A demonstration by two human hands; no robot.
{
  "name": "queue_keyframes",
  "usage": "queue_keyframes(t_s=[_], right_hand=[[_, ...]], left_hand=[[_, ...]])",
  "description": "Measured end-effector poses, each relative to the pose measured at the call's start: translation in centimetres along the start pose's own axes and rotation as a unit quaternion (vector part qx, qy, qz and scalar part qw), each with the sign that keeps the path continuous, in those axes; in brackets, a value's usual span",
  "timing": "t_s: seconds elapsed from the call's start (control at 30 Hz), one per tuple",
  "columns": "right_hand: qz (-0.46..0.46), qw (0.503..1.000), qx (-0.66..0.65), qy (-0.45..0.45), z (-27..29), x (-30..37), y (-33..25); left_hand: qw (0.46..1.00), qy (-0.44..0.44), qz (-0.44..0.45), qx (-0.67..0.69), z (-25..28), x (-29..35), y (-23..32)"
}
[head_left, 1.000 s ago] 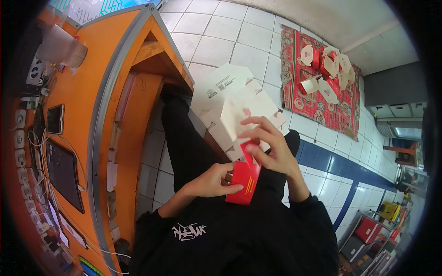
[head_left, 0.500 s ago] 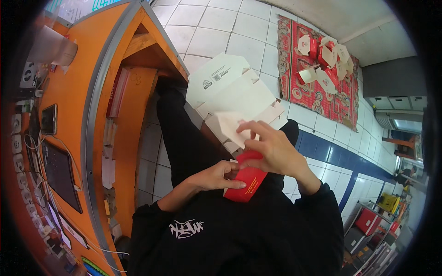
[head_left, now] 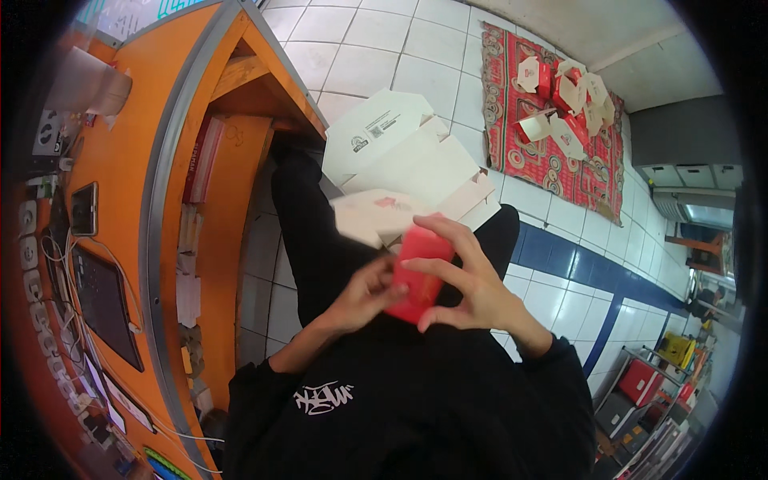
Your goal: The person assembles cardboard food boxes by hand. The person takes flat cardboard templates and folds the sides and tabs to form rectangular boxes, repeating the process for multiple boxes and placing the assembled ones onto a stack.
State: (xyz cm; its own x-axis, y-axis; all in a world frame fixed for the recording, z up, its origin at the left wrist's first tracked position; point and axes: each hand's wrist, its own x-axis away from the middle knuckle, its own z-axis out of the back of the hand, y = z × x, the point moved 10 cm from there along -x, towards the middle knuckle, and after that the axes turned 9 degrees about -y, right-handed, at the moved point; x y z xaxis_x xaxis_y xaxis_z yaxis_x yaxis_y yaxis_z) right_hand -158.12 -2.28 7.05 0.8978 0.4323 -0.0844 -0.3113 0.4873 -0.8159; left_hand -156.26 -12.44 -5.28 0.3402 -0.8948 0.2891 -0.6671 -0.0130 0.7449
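A small red cardboard box (head_left: 414, 284) is above my lap, blurred by motion. My right hand (head_left: 468, 284) grips it, the thumb at its near end and the fingers over its far right side. At the box's left side is my left hand (head_left: 358, 298), its fingers curled and thumb over the box edge, slightly smeared. A pale lid flap (head_left: 372, 214) with a red print juts from the box's far end. Beyond it, flat white carton blanks (head_left: 416, 160) lie stacked across my thighs.
Several folded red-and-white boxes (head_left: 564, 100) sit on a red patterned mat (head_left: 512, 144) at the far right. To my left stands an orange desk (head_left: 128, 200) with a phone (head_left: 85, 208), a tablet (head_left: 108, 300) and cables. A storage rack (head_left: 636, 392) is at the right.
The box has turned in my hands, its red side now facing up. The pale flap swung left and away. My right hand shifted from the flap to the red body; my left hand moved slightly left.
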Motion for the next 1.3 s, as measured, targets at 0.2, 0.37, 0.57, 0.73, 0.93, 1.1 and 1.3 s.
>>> queue_keyframes(t_s=[0.2, 0.37, 0.57, 0.73, 0.93, 1.1, 1.3], right_hand=[[0.033, 0.977, 0.186, 0.095, -3.2, 1.2, 0.0], [0.039, 0.944, 0.116, 0.306, 4.8, 3.3, 1.4], [-0.049, 0.697, -0.490, 0.522, 8.3, 8.4, 14.6], [-0.167, 0.854, -0.162, 0.466, 5.6, 6.7, 13.6], [-0.131, 0.942, -0.303, 0.063, -0.3, 3.3, 10.3], [-0.040, 0.906, -0.411, 0.096, 1.0, 3.2, 6.1], [0.080, 0.921, -0.380, 0.035, 1.6, 2.1, 2.1]], left_hand=[[0.984, 0.088, -0.099, 0.122, 1.6, -1.7, 1.4], [0.976, -0.085, -0.199, 0.017, -1.0, -2.3, 6.8], [0.918, -0.071, -0.205, -0.331, -2.6, -1.2, 6.2], [0.837, 0.058, -0.156, -0.521, -3.2, -1.5, 6.8], [0.854, -0.024, -0.128, -0.504, -3.2, -1.6, 5.9], [0.915, -0.170, -0.011, -0.366, -1.6, -2.3, 2.7], [0.952, -0.293, 0.084, -0.014, -2.3, -2.6, -2.7]])
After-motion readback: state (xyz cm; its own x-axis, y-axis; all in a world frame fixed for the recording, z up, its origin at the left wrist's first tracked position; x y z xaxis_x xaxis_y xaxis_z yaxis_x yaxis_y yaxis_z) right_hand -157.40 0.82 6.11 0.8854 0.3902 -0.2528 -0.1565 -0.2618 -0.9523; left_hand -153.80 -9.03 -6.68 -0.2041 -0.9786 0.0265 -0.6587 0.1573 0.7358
